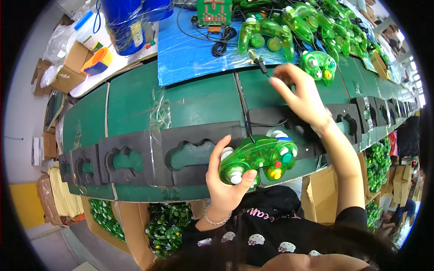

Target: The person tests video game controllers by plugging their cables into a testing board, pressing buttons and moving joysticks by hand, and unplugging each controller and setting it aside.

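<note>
In my left hand [226,185] is a translucent green game controller [266,156] with white, yellow, teal and red buttons, tilted above the bench edge. Its black cable runs up from the top of the shell across the green bench. At the blue sheet's edge, a black plug [262,66] meets a metal connector [254,56]. Just right of that plug, my right hand [300,92] hovers with thumb and forefinger apart, and nothing shows between them. Its other fingers are partly hidden. Another green controller [319,67] lies just beyond it.
Black foam holders [194,151] with cut-outs line the green bench [135,101]. A blue sheet [181,63] carries a green circuit board [214,12], coiled cable and piled controllers [266,34]. At far left are a blue bin [129,34] and an orange cup [100,58]. Cartons of green controllers [167,226] stand below.
</note>
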